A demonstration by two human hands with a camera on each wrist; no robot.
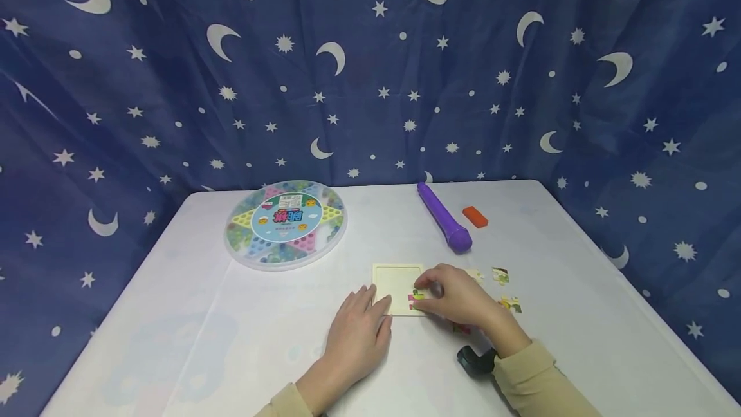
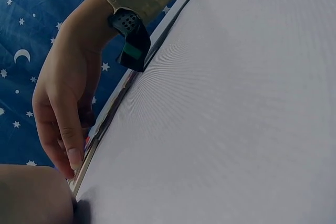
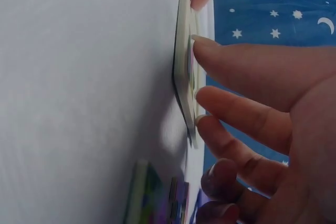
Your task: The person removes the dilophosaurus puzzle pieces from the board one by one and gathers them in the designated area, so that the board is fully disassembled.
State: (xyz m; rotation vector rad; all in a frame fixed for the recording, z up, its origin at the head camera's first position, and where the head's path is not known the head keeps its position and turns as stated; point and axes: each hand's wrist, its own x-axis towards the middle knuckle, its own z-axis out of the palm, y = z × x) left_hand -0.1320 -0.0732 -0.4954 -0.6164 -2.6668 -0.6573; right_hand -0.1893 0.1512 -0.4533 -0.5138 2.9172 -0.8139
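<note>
A cream square puzzle tray (image 1: 396,278) lies on the white table. My right hand (image 1: 454,295) holds a pink, green and yellow jigsaw piece (image 1: 413,300) between thumb and fingers at the tray's lower right part. Seen from the right wrist, the thumb (image 3: 226,59) and two fingertips come down on the tray (image 3: 182,51), the piece between them. My left hand (image 1: 359,336) rests with extended fingers on the tray's left edge. Around the right hand lie loose jigsaw pieces (image 1: 500,275), some partly covered by it.
Behind the tray lie a purple toy microphone (image 1: 442,214) and a small orange-red block (image 1: 475,216). A round Chinese checkers box (image 1: 286,225) sits at the back left. A black device (image 1: 476,361) is on my right wrist. A blue star-and-moon curtain (image 1: 370,69) hangs behind the table.
</note>
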